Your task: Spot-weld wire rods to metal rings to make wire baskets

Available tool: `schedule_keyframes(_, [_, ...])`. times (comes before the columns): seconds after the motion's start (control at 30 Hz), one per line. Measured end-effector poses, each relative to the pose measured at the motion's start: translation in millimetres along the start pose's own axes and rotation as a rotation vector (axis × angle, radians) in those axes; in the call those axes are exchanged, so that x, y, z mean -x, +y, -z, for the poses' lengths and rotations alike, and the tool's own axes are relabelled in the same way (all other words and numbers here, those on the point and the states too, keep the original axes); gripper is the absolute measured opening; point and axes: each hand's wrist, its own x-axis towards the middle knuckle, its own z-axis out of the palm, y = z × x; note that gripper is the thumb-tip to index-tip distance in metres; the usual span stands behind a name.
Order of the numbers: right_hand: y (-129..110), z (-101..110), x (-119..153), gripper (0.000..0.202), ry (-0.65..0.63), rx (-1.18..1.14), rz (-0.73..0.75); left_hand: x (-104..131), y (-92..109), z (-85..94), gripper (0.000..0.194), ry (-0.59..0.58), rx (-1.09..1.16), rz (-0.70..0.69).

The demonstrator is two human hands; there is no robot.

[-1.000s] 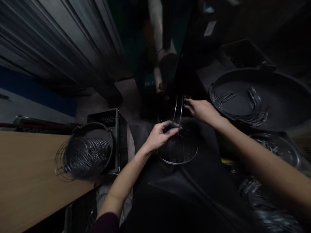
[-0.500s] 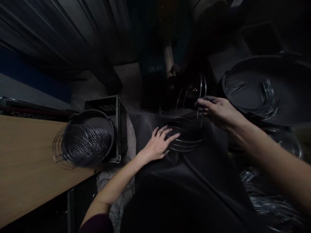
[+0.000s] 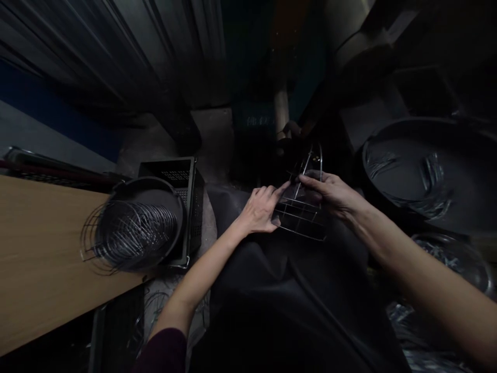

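My left hand (image 3: 261, 210) grips the left edge of a wire frame (image 3: 298, 231), its index finger stretched toward my right hand. The frame's thin metal bars cross one another in front of a dark apron (image 3: 267, 269). My right hand (image 3: 334, 194), fingers pinched, holds a thin metal wire (image 3: 306, 168) that slants up over the frame's far side. A curved wire stands just right of it, by the same fingers. The far end of the frame fades into shadow beside a dark machine part (image 3: 286, 132).
At left, a round black tub (image 3: 180, 212) full of stacked wire rings (image 3: 135, 230) sits by a plastic crate (image 3: 192, 181) and a wooden board (image 3: 42, 259). At right, a large round pan (image 3: 399, 173) holds short wire pieces (image 3: 433, 171). More bundled wires (image 3: 415, 331) lie below.
My right hand has moved left and slightly down with the wire, close to my left hand. My left hand's spread fingers have drawn in on the frame. The view has shifted slightly.
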Motion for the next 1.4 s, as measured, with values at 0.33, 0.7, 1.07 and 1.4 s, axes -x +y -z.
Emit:
schedule_keyframes(0.33, [-72, -1, -21, 0.036, -0.028, -0.183, 0.287, -55, -14, 40.4, 0.058, 0.537, 0.156, -0.227])
schedule_keyframes(0.7, [-72, -2, -39, 0.043, -0.056, -0.218, 0.199, -67, -22, 47.6, 0.049, 0.495, 0.142, -0.129])
schedule_keyframes(1.07, [-86, -1, -61, 0.043, -0.049, -0.184, 0.285, -85, -29, 63.6, 0.049, 0.464, 0.114, -0.124])
schedule_keyframes(1.4, [-84, 0, -73, 0.05, -0.047, -0.203, 0.285, -90, -36, 62.8, 0.049, 0.451, 0.096, -0.098])
